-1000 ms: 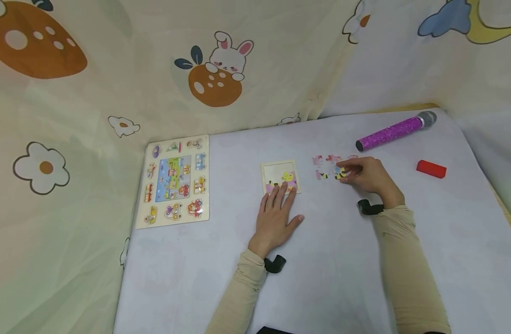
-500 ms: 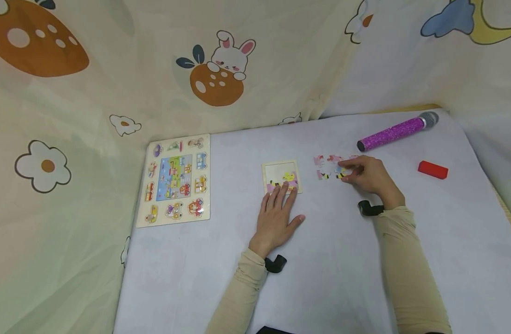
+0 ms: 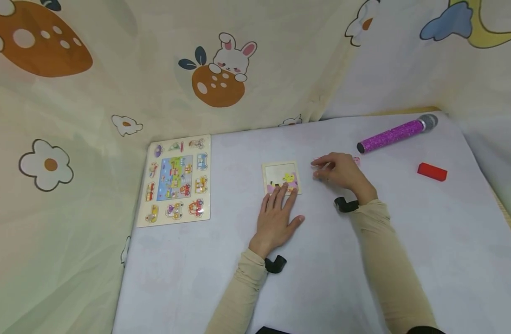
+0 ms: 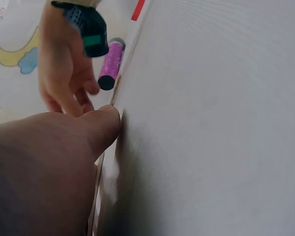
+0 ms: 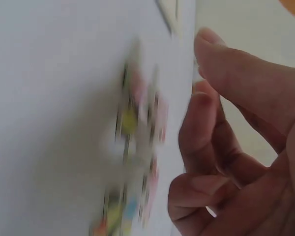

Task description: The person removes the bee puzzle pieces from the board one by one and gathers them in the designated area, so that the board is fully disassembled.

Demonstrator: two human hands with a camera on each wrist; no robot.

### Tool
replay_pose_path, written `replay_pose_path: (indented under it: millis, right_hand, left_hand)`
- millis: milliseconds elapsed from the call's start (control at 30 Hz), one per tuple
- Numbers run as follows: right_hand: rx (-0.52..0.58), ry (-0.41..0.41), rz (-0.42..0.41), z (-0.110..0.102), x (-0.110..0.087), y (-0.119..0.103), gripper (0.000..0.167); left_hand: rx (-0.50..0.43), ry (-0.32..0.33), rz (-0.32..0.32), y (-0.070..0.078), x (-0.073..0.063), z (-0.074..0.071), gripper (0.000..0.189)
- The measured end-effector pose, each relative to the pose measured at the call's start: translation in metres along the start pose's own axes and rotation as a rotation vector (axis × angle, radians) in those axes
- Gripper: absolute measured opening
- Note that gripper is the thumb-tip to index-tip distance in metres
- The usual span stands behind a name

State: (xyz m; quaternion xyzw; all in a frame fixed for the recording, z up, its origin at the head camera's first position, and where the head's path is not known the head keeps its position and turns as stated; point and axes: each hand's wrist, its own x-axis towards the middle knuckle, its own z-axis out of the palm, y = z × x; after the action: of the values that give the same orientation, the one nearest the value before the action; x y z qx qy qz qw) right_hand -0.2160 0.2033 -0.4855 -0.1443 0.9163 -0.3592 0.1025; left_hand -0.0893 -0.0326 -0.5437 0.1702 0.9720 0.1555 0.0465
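My left hand [image 3: 274,227] lies flat, fingers spread, its fingertips on the lower edge of a small puzzle tray [image 3: 280,169] partly filled with yellow, pink and black pieces. To the right, my right hand [image 3: 340,171] hovers over loose jigsaw pieces [image 3: 357,161], its thumb and index finger bent towards each other. In the right wrist view, blurred jigsaw pieces [image 5: 130,108] lie on the table beside the bent fingers [image 5: 199,128]. No piece shows plainly between the fingertips, and the left wrist view hides those tips behind the left thumb [image 4: 105,123].
A wooden peg puzzle board [image 3: 174,181] with vehicle shapes lies at the left. At the back right are a purple glitter microphone [image 3: 393,134] and a red block [image 3: 432,171]. A patterned curtain [image 3: 155,93] hangs behind the white table [image 3: 313,269].
My right hand has moved left and slightly up from the pieces it was touching, now covering most of the loose ones. The left hand has stayed on the tray.
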Motion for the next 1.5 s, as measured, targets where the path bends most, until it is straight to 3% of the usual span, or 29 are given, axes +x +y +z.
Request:
replay_pose_path:
  millis: [267, 633, 1200, 1500]
  right_hand:
    - [-0.028, -0.092, -0.079, 0.029, 0.021, -0.024, 0.036]
    - [-0.049, -0.136, -0.028, 0.039, 0.029, -0.034, 0.026]
    - [0.03, -0.092, -0.074, 0.043, 0.028, -0.034, 0.021]
    - [0.196, -0.011, -0.073, 0.028, 0.017, -0.023, 0.024]
  left_hand:
    - [0.002, 0.008, -0.008, 0.002, 0.0, 0.0, 0.074]
    - [0.005, 0.012, 0.005, 0.001, 0.0, 0.001, 0.072]
    - [0.007, 0.012, 0.005, 0.001, 0.001, -0.005, 0.071]
    - [0.018, 0.003, -0.005, 0.0, 0.0, -0.002, 0.072]
